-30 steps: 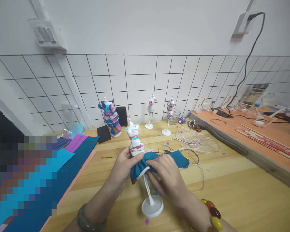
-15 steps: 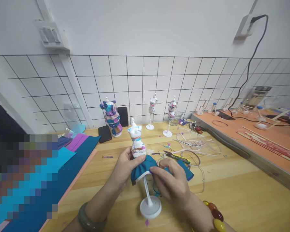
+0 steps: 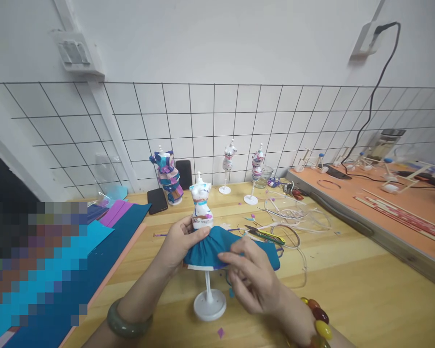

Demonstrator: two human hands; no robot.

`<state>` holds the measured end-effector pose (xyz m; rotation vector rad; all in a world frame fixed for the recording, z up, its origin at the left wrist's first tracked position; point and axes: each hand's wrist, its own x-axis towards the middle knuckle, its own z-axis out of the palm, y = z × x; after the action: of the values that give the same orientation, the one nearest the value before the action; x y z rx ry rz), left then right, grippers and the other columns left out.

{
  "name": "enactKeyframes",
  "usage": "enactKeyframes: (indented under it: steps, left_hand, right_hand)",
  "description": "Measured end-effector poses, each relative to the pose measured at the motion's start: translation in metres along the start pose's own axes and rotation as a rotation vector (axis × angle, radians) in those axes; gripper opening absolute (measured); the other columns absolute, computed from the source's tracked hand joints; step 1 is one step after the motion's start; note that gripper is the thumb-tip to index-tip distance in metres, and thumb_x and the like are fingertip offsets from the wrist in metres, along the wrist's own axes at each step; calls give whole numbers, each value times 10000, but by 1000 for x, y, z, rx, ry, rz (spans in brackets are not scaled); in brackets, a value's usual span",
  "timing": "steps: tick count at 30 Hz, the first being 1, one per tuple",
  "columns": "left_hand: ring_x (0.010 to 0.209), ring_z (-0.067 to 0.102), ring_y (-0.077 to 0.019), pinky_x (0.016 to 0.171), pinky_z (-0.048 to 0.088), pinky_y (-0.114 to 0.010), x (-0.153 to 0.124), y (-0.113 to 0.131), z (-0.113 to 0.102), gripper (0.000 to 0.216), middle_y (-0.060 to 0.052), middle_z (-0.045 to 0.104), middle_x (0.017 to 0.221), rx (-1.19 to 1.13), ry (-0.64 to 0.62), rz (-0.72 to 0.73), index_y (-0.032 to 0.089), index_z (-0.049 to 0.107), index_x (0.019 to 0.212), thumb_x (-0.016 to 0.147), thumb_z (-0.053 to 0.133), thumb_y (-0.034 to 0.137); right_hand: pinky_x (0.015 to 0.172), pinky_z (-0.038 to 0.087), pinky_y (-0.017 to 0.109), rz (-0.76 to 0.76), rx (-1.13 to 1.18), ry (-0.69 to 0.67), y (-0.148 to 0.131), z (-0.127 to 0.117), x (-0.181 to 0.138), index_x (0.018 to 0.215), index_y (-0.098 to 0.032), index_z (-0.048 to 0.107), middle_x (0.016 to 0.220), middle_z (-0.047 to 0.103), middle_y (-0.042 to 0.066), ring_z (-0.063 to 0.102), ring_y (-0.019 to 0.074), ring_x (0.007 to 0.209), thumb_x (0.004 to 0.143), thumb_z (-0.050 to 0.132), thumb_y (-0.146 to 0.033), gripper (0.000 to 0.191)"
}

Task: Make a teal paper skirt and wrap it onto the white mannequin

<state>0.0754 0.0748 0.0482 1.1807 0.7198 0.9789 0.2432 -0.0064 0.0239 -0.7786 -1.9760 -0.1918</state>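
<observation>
A small white mannequin (image 3: 202, 199), marked with teal, brown and purple patches, stands on a round white base (image 3: 209, 305) in front of me. Teal fabric (image 3: 205, 249) wraps its lower part in pleats like a skirt, and a loose length stretches away to the right. My left hand (image 3: 179, 244) grips the hips, its thumb pressing the fabric's top edge against the body. With bent fingers, my right hand (image 3: 255, 275) holds the fabric to the right of the pleats; its thumb is partly hidden.
Yellow-handled scissors (image 3: 266, 235) and tangled pale cord (image 3: 286, 208) lie to the right. Behind are a dressed mannequin (image 3: 169, 176), two smaller ones and two phones. Coloured sheets (image 3: 119, 232) are stacked at left. An orange board (image 3: 384, 208) with wooden sticks occupies the right side.
The mannequin has shifted slightly left and now stands straighter. The teal fabric is spread wider across the front, with its loose length visible to the right. Both hands have moved slightly left.
</observation>
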Motion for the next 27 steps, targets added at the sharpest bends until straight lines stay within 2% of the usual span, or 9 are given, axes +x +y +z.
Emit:
enactKeyframes:
  steps: [3, 5, 7, 11, 14, 17, 20, 27]
  left_hand:
    - [879, 617, -201, 770, 470, -288, -4, 4, 0, 305, -77, 686, 992, 100, -144, 21, 161, 641, 959, 676, 716, 247]
    - [919, 611, -211, 784, 464, -285, -7, 6, 2, 307, -73, 685, 1006, 160, -225, 29, 168, 643, 982, 690, 704, 240]
    - [963, 601, -225, 815, 454, -296, -8, 7, 3, 330, -75, 677, 1037, 194, -289, 38, 168, 638, 1018, 699, 693, 231]
    - [1032, 574, -246, 867, 432, -322, -9, 6, 3, 376, -86, 654, 1093, 203, -367, 52, 162, 613, 1076, 712, 680, 222]
    - [1026, 575, -247, 844, 439, -316, -7, 3, 1, 410, -93, 646, 1102, 190, -360, 49, 170, 600, 1091, 696, 697, 221]
    - [1050, 563, -250, 832, 442, -316, -6, 0, -1, 583, -102, 623, 1138, 127, -354, 42, 195, 498, 1219, 679, 714, 195]
    - [1012, 585, -241, 835, 442, -330, -5, -5, -3, 695, -107, 628, 1115, 72, -357, 39, 204, 408, 1282, 665, 726, 167]
    - [1042, 567, -243, 888, 422, -347, -4, -7, -1, 459, -103, 621, 1127, 83, -395, 59, 191, 532, 1142, 710, 687, 192]
  right_hand:
    - [741, 447, 366, 260, 124, 97, 3, -4, 3, 1054, -185, 526, 922, 552, 87, 531, 216, 873, 823, 464, -167, 240]
    - [798, 444, 367, 416, 197, 66, 7, -5, 5, 1018, -199, 539, 965, 567, 84, 535, 217, 926, 860, 461, -228, 178]
    - [840, 436, 367, 509, 267, -1, 12, -5, 6, 1011, -203, 545, 1007, 574, 82, 534, 216, 969, 872, 470, -277, 175]
    - [837, 435, 351, 544, 348, -79, 15, -3, 7, 955, -194, 571, 968, 595, 65, 548, 202, 943, 856, 516, -313, 164]
    - [694, 465, 299, 579, 355, -88, 11, -3, 7, 800, -179, 589, 775, 601, 30, 571, 166, 742, 830, 560, -332, 159]
    - [549, 445, 245, 606, 368, -69, 7, -3, 9, 679, -170, 571, 610, 563, -7, 531, 126, 572, 799, 598, -327, 200]
    - [497, 429, 217, 615, 397, -81, 4, -3, 10, 664, -165, 575, 564, 567, -16, 515, 107, 518, 788, 610, -297, 184]
    - [552, 459, 220, 586, 384, -125, 3, -4, 11, 751, -162, 600, 657, 635, 11, 569, 120, 596, 823, 562, -259, 127]
